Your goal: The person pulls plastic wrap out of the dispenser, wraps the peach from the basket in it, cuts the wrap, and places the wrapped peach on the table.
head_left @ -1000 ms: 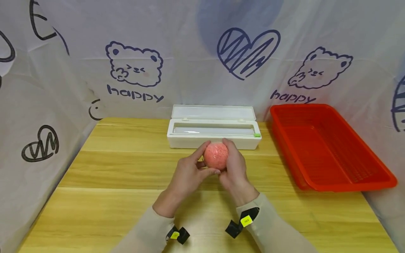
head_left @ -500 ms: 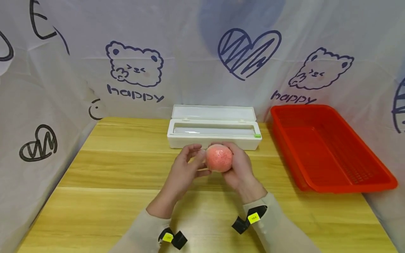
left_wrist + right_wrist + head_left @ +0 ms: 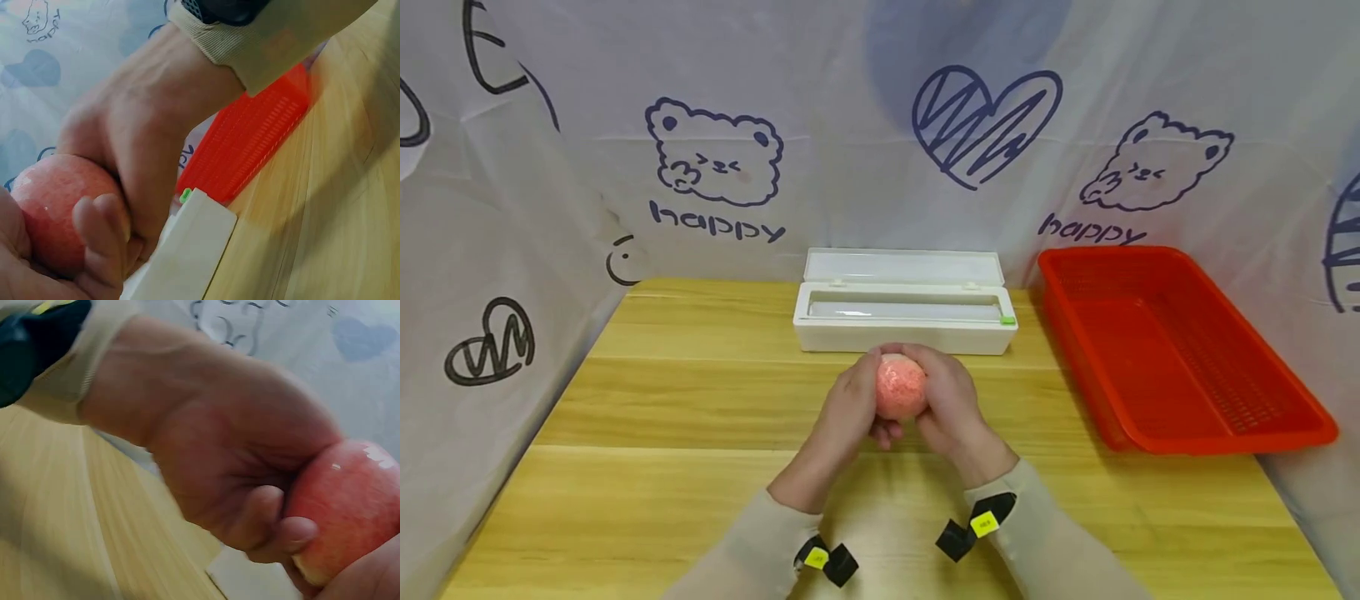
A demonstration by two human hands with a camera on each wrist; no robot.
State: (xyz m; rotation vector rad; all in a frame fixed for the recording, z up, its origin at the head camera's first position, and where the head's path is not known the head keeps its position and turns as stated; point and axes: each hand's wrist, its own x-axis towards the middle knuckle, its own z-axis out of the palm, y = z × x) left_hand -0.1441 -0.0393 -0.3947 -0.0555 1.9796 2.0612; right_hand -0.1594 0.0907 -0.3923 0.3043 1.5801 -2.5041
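Note:
A round pinkish-red apple (image 3: 900, 387) is held above the table between both hands. Shiny, crinkled highlights on its skin look like clear film around it. My left hand (image 3: 844, 406) cups its left side, with fingertips curling underneath; in the left wrist view, fingers of this hand press against the apple (image 3: 59, 206). My right hand (image 3: 952, 402) grips it from the right, its fingers bent round the far side. In the right wrist view the apple (image 3: 350, 506) shows a yellowish patch low down. Some fingers are hidden behind the fruit.
Just beyond the hands stands a long white box (image 3: 904, 337), lid raised, with a pale roll inside and a small green piece at its right end. A red plastic basket (image 3: 1120, 400) stands at the table's right. A printed white cloth hangs behind the wooden table (image 3: 700, 400).
Half a second ago the left hand was loosened off the apple's side; now it wraps it again. The apple has turned in the hands and moved slightly left and nearer.

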